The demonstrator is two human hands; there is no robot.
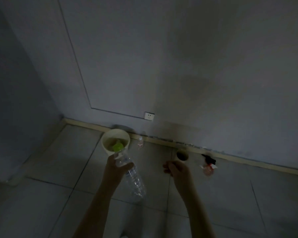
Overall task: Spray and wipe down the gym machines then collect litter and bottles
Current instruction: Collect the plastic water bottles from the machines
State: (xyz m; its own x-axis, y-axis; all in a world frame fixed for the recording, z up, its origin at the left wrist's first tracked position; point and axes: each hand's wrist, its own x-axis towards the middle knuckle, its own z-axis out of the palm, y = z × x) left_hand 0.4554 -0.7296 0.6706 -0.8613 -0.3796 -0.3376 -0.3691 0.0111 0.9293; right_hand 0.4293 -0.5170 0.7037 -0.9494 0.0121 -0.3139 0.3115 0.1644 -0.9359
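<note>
The left grip (118,166) clasps the bottle (136,182) at centre frame, its cap (118,146) over the bucket (108,133). In this dark it may miss the rim and roll away. The right grip (176,169) is curled; I cannot tell if it holds anything.

Body in view: two arms only. Left forearm (96,203) and right forearm (198,208) — both bare as far as the bottom frame edge, slim, tapering to the wrist. Left hand (116,166) and right hand (177,169) — bare. Fingers (167,166) read as dark outlines; low light hides nails, marks and finer surface detail.
</note>
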